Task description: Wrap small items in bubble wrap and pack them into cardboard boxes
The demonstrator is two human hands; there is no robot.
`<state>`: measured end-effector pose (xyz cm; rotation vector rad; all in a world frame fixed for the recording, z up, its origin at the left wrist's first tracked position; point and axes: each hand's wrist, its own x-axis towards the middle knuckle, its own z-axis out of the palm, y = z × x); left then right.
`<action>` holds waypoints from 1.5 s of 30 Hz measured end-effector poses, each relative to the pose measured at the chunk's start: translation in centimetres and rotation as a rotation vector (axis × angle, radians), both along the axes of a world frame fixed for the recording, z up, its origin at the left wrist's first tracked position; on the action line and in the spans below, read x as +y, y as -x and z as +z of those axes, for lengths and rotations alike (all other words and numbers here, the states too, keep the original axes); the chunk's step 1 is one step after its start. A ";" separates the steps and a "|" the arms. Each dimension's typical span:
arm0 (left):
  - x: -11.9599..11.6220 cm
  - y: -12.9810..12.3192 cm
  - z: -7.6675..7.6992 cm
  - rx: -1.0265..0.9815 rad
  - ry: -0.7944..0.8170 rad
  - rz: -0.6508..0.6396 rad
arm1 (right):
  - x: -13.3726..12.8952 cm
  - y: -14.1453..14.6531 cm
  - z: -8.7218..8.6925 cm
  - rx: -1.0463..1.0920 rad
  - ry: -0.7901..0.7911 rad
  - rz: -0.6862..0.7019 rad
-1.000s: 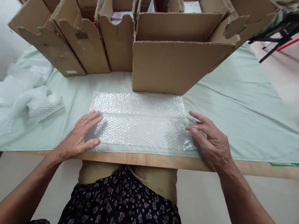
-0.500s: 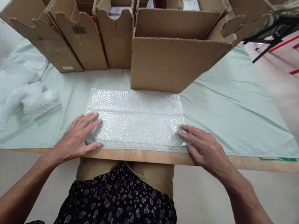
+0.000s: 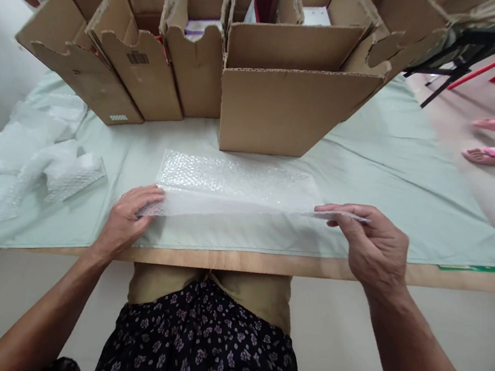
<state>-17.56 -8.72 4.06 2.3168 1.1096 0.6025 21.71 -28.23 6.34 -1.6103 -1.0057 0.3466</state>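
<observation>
A clear sheet of bubble wrap (image 3: 239,181) lies across the table in front of me, its near part raised and tilted up along a crease. My left hand (image 3: 133,215) is closed on the sheet's near left corner, thumb below and fingers on top. At the other end, my right hand (image 3: 366,239) pinches the near right corner between thumb and fingers, holding it a little above the cloth. The fingertips under the sheet are partly hidden.
Cardboard boxes (image 3: 276,113) with cut-out edges stand in a row along the back, holding bottles and packets. More bubble wrap pieces (image 3: 26,148) lie heaped at the left. A pale green cloth (image 3: 412,190) covers the table. Another person's feet in pink sandals (image 3: 491,155) show at the right.
Both hands were resting on the flat sheet; now they grip its near corners and have lifted that edge. My right hand has moved right. The other person's feet have come further into view.
</observation>
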 end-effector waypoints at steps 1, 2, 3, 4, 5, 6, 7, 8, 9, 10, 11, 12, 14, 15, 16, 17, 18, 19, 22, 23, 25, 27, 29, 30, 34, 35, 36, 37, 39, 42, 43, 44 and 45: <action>0.0 -0.2 0.4 -0.038 0.050 0.060 | 0.1 0.0 0.1 0.021 -0.016 -0.033; -0.1 -0.3 0.7 -0.069 0.105 0.116 | 0.3 0.0 0.2 0.044 -0.032 -0.059; 0.0 -0.5 1.0 -0.100 0.159 0.167 | 0.4 0.0 0.2 0.062 -0.047 -0.081; 0.1 -0.6 1.2 -0.133 0.206 0.208 | 0.6 -0.1 0.3 0.072 -0.049 -0.095; 0.2 -0.7 1.3 -0.168 0.242 0.240 | 0.9 -0.2 0.2 0.068 -0.035 -0.106; 0.5 -0.8 1.4 -0.202 0.269 0.262 | 1.1 -0.3 0.1 0.058 -0.005 -0.115; 0.7 -0.9 1.3 -0.227 0.291 0.279 | 1.3 -0.5 -0.2 0.051 0.036 -0.121; 1.0 -1.1 1.2 -0.238 0.310 0.295 | 1.6 -0.6 -0.5 0.050 0.076 -0.128; 1.3 -1.3 1.0 -0.238 0.319 0.314 | 1.9 -0.7 -1.0 0.048 0.111 -0.136; 1.6 -1.6 0.9 -0.225 0.323 0.328 | 2.1 -0.8 -1.4 0.046 0.138 -0.144; 1.8 -1.9 0.8 -0.203 0.319 0.340 | 2.3 -0.9 -1.9 0.045 0.154 -0.154; 1.9 -2.2 0.8 -0.176 0.306 0.352 | 2.4 -1.0 -2.3 0.036 0.168 -0.163; 2.2 -2.8 0.7 -0.111 0.269 0.365 | 2.6 -1.1 -3.0 -0.029 0.207 -0.177; 2.3 -3.0 0.7 -0.075 0.250 0.366 | 2.7 -1.1 -3.2 -0.078 0.232 -0.178; 2.4 -3.2 0.6 -0.035 0.231 0.363 | 2.7 -1.2 -3.5 -0.134 0.258 -0.173; 2.5 -3.3 0.5 0.006 0.211 0.357 | 2.7 -1.3 -3.7 -0.201 0.290 -0.162; 2.7 -3.4 0.4 0.050 0.192 0.348 | 2.6 -1.5 -3.9 -0.272 0.325 -0.146; 2.8 -3.3 0.3 0.096 0.172 0.340 | 2.5 -1.7 -4.1 -0.340 0.357 -0.134; 3.0 -3.0 0.1 0.205 0.071 0.331 | 2.0 -2.3 -4.2 -0.540 0.409 -0.146; 2.9 -2.9 0.2 0.220 0.011 0.338 | 1.8 -2.3 -3.9 -0.603 0.402 -0.161; 2.1 -3.2 0.6 0.214 -0.144 0.336 | 1.5 -1.8 -3.1 -0.720 0.360 -0.180; 0.7 -4.4 1.2 0.187 -0.282 0.254 | 1.7 -0.1 -2.1 -0.823 0.313 -0.145; -1.0 -6.5 1.4 0.184 -0.336 0.049 | 2.5 2.7 -1.5 -0.893 0.301 -0.015; -1.8 -7.7 1.3 0.198 -0.334 -0.077 | 3.1 4.2 -1.5 -0.915 0.309 0.088; -3.1 -11.4 -0.5 0.301 -0.274 -0.414 | 5.4 8.6 -3.1 -0.969 0.393 0.480; -2.9 -11.5 -1.1 0.329 -0.263 -0.434 | 5.6 8.9 -3.7 -0.980 0.414 0.521; -2.5 -11.4 -1.7 0.357 -0.254 -0.436 | 5.6 8.8 -4.2 -0.988 0.433 0.536; -2.0 -11.0 -2.2 0.380 -0.247 -0.426 | 5.5 8.4 -4.6 -0.994 0.446 0.533; -1.1 -9.6 -2.9 0.412 -0.239 -0.384 | 4.8 7.1 -5.2 -1.000 0.455 0.494; -0.4 -7.5 -3.1 0.422 -0.223 -0.285 | 3.1 4.9 -5.6 -1.004 0.453 0.405; -0.4 -6.9 -3.0 0.422 -0.215 -0.250 | 2.5 4.3 -5.7 -1.003 0.452 0.370; -0.3 -6.3 -2.9 0.422 -0.206 -0.217 | 1.9 3.6 -5.8 -0.999 0.452 0.331; -0.4 -5.9 -2.8 0.421 -0.195 -0.187 | 1.3 3.0 -5.9 -0.992 0.452 0.292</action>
